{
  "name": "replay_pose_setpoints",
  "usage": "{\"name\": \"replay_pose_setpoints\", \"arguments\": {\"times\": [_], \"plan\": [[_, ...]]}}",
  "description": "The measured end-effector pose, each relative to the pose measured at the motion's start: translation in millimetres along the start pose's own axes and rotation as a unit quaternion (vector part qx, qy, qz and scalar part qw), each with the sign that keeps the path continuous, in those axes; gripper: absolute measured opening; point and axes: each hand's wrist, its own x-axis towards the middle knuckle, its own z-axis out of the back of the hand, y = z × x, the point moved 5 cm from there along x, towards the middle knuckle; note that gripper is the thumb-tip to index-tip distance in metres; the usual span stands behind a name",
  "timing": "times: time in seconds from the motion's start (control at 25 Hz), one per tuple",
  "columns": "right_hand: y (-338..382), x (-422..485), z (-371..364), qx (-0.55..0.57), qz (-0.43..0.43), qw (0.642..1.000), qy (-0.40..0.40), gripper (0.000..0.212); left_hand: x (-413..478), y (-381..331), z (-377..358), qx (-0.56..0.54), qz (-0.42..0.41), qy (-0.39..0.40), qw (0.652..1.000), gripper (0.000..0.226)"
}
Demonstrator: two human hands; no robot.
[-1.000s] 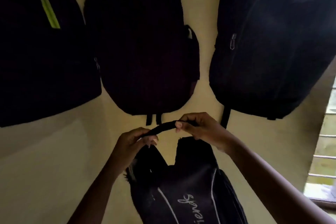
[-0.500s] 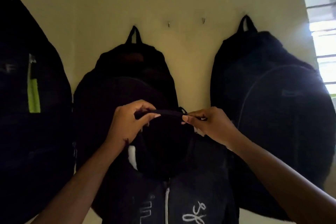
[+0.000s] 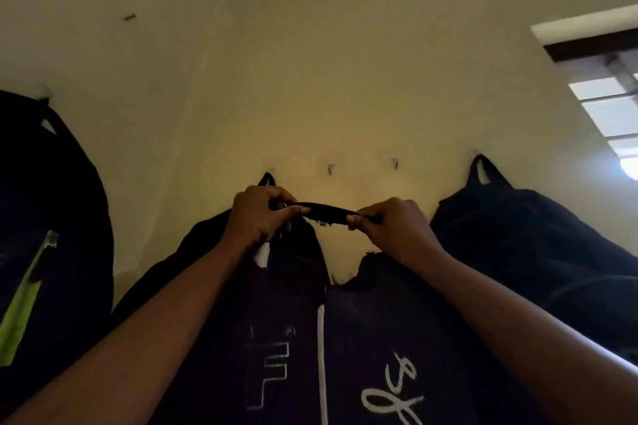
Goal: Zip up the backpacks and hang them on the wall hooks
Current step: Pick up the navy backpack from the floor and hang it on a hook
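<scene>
From the head camera I take the two bare wall hooks as my landmark: the left bare hook (image 3: 330,169) and the right bare hook (image 3: 394,163) sit side by side on the cream wall (image 3: 310,62), with open plaster above them and a clear strip of wall straight below, down to the strap I am holding. Left of the hooks a black backpack (image 3: 193,252) hangs by its loop (image 3: 266,179) from its own hook, mostly hidden behind my left forearm; right of them another dark backpack (image 3: 538,252) hangs by its top loop (image 3: 481,169). Far left of the hooks a fourth bag with a lime-green stripe (image 3: 51,217) crowds the frame edge, and far right, above hook level, a window (image 3: 607,107) lets in light. Just below the hooks I hold the carry strap (image 3: 328,212) of the lettered backpack (image 3: 362,338) stretched nearly level, not yet touching either hook. My left hand (image 3: 260,217) pinches the strap's left end between thumb and curled fingers, knuckles toward the wall; my right hand (image 3: 393,228) pinches the right end the same way. Both forearms rise from the lower corners, and the bag's body hangs between them, white lettering toward me
</scene>
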Motion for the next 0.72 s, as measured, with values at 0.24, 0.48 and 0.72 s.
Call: {"name": "replay_pose_setpoints", "arguments": {"times": [0.24,0.48,0.72], "plan": [[-16.4,64.4,-13.0,-0.037,0.03,0.997,-0.059,0.025,63.3,19.8,-28.5,0.096,-0.044,-0.034,0.994,0.023],[-38.0,117.3,-24.6,-0.081,0.034,0.987,-0.136,0.028,104.8,33.3,-58.7,0.197,-0.106,-0.07,0.972,0.029],[-40.4,152.8,-32.7,-0.136,0.043,0.971,-0.194,0.032,141.7,45.3,-77.9,0.229,-0.12,-0.082,0.963,0.031]]}}
